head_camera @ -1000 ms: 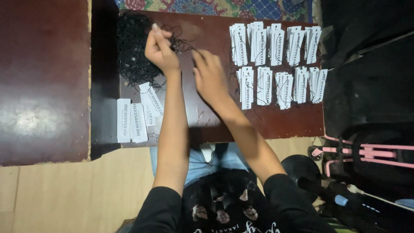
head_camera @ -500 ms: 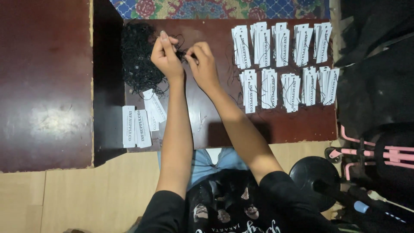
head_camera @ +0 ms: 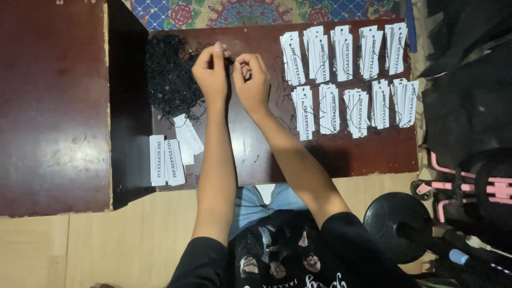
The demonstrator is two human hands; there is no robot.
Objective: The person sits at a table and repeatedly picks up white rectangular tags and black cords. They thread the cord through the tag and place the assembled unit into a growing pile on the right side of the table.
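Observation:
My left hand (head_camera: 212, 72) and my right hand (head_camera: 251, 80) are raised close together over a dark brown low table (head_camera: 368, 152). Both pinch a thin black string (head_camera: 232, 60) stretched between their fingertips. Just left of my left hand lies a tangled heap of black strings (head_camera: 169, 80). A few white paper tags (head_camera: 172, 154) lie at the table's near left corner. To the right of my right hand, white tags with strings attached (head_camera: 349, 69) are laid out in two rows of small piles.
A second dark red tabletop (head_camera: 50, 106) stands at the left, with a gap between the tables. A patterned rug (head_camera: 256, 10) lies beyond. Black bags (head_camera: 469, 101), a pink-framed item (head_camera: 469, 189) and a round black base (head_camera: 397, 226) crowd the right.
My right hand has come in from the right to meet my left hand, and both now pinch the string. The view has shifted slightly downward.

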